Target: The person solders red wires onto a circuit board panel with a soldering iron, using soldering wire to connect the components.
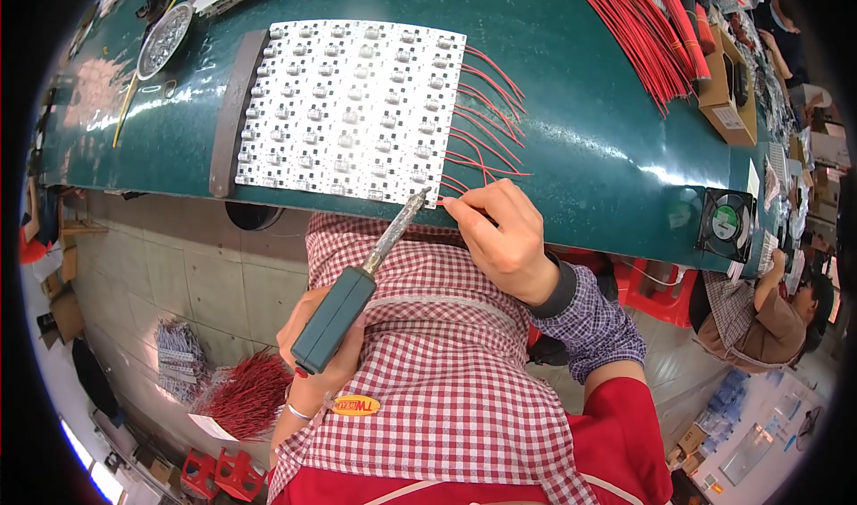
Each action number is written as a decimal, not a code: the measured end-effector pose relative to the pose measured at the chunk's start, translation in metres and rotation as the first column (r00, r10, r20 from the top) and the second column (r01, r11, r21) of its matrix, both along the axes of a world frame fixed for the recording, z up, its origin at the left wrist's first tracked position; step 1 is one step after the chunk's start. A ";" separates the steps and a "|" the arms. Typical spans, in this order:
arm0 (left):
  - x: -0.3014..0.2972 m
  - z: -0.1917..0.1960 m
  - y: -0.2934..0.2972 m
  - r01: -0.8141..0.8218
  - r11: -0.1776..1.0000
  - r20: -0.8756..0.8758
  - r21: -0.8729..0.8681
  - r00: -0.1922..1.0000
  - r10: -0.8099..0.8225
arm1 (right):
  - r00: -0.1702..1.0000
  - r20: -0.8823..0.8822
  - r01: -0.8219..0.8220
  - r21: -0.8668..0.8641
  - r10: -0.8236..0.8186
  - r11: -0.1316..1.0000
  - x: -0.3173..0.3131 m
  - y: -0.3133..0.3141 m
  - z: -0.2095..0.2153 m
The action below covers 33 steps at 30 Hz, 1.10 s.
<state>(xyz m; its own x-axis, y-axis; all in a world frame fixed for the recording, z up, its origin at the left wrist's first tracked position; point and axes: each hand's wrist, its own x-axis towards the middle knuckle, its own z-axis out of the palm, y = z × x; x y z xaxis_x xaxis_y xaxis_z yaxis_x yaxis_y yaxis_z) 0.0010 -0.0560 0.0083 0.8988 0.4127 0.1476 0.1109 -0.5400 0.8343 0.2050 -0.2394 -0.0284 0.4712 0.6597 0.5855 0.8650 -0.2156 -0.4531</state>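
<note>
A white circuit board panel (357, 103) with rows of small components lies on the green table near its front edge. Several red wires (486, 117) stick out from its right side. My left hand (312, 327) is wrapped round the dark green handle of a soldering iron (339, 313). The iron's tip points up and right, at the panel's near right corner; whether it touches cannot be made out. My right hand (504, 237) is closed in a pinch on the end of a short red wire (443, 202) at that same corner.
A dark bar (237, 117) runs along the panel's left edge. Far left stands a round metal dish (166, 41). Bundles of red wire (634, 32) lie at the far right, beside a cardboard box (725, 95) and a small fan (725, 224). Another person (768, 322) sits at right.
</note>
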 end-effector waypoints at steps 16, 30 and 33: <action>0.001 -0.001 0.000 0.045 0.998 0.011 0.038 0.999 -0.046 | 1.000 -0.006 0.006 -0.039 -0.006 0.999 -0.004 -0.001 -0.002; -0.016 -0.007 -0.005 -0.086 0.995 -0.056 -0.047 0.995 0.083 | 1.000 0.001 0.017 -0.034 -0.017 0.999 -0.005 -0.001 -0.002; -0.019 -0.009 -0.004 -0.066 0.996 -0.066 -0.055 0.996 0.062 | 1.000 0.005 0.018 -0.003 -0.018 1.000 -0.008 -0.001 -0.002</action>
<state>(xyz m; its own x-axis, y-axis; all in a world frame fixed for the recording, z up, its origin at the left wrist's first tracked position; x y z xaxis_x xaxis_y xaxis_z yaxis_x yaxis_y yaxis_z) -0.0182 -0.0603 -0.0009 0.8773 0.4756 0.0647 0.1982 -0.4817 0.8536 0.1974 -0.2399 -0.0303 0.4799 0.6528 0.5860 0.8633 -0.2328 -0.4477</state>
